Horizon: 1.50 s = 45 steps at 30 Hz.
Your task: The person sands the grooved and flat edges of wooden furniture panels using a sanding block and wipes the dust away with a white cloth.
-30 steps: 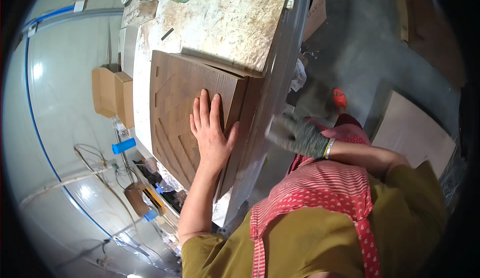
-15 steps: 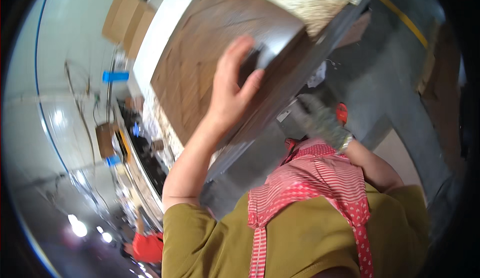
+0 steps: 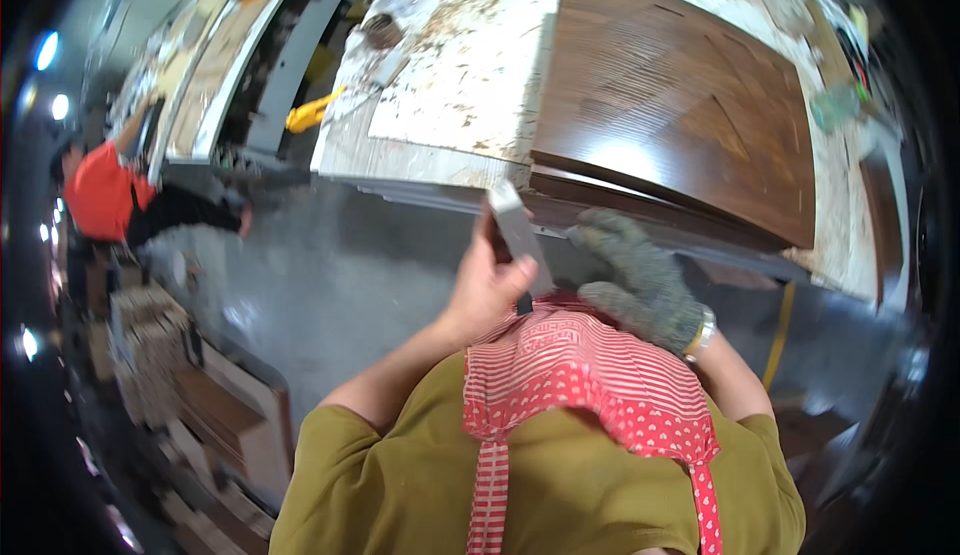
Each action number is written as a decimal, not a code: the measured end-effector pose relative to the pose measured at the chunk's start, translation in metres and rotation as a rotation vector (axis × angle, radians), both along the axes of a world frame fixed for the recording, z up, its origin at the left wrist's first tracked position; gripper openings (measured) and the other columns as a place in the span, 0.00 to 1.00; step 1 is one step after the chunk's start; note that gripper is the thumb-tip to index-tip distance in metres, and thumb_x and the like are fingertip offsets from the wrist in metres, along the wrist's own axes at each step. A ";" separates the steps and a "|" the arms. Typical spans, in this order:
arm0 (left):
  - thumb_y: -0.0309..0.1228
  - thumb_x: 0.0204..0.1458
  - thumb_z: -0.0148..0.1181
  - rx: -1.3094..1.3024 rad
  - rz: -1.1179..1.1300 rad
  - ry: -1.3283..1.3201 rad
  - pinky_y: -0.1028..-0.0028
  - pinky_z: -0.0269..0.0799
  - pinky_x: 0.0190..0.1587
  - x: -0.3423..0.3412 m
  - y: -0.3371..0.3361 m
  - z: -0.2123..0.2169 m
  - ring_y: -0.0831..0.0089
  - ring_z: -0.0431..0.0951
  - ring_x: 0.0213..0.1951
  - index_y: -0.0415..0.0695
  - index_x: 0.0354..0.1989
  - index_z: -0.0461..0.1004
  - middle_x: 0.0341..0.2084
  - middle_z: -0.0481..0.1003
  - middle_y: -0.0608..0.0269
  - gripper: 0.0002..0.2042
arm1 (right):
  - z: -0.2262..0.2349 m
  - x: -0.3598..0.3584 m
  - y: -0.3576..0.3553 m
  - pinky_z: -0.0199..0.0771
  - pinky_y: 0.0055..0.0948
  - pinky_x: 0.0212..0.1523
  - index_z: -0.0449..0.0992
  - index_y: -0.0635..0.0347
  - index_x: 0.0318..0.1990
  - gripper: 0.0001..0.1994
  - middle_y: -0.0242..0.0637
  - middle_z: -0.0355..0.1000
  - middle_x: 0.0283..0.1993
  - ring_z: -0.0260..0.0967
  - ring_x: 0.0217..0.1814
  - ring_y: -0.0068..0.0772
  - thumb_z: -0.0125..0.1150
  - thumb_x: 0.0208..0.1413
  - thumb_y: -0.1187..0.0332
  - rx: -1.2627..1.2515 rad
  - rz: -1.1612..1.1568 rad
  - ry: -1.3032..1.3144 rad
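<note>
**Change of Hold and Item Count**

Far left: one co-worker in an orange-red shirt (image 3: 95,195), apart. On the white, brown-stained tabletop (image 3: 450,95): one yellow-handled tool (image 3: 315,113) at the left edge, then one short brown cylinder (image 3: 381,32). Before the tabletop: one bare left hand (image 3: 485,290), its fingers closed around one pale-grey, flat rectangular block (image 3: 520,235). One second earlier this hand lay flat on the brown, wood-grain rectangular panel (image 3: 680,105). Effect: the panel face is now free of hands. Next: one right hand in a grey knitted glove (image 3: 640,280), fingers loosely curved and partly spread; no held item can be made out. The panel lies on the tabletop behind; the layers beneath cannot be counted. Right: one translucent green bottle (image 3: 835,107).
</note>
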<state>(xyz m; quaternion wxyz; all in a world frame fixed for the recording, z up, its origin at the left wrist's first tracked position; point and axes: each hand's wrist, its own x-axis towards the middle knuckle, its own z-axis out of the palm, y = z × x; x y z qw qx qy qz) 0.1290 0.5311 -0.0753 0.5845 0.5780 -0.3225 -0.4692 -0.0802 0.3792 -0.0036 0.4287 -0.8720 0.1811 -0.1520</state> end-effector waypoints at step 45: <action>0.41 0.56 0.55 0.068 0.233 -0.585 0.58 0.64 0.58 -0.064 -0.028 -0.050 0.48 0.65 0.57 0.36 0.67 0.53 0.55 0.60 0.42 0.34 | 0.004 -0.007 -0.104 0.56 0.46 0.67 0.64 0.56 0.65 0.39 0.50 0.60 0.67 0.57 0.68 0.53 0.72 0.45 0.56 -0.992 0.073 0.321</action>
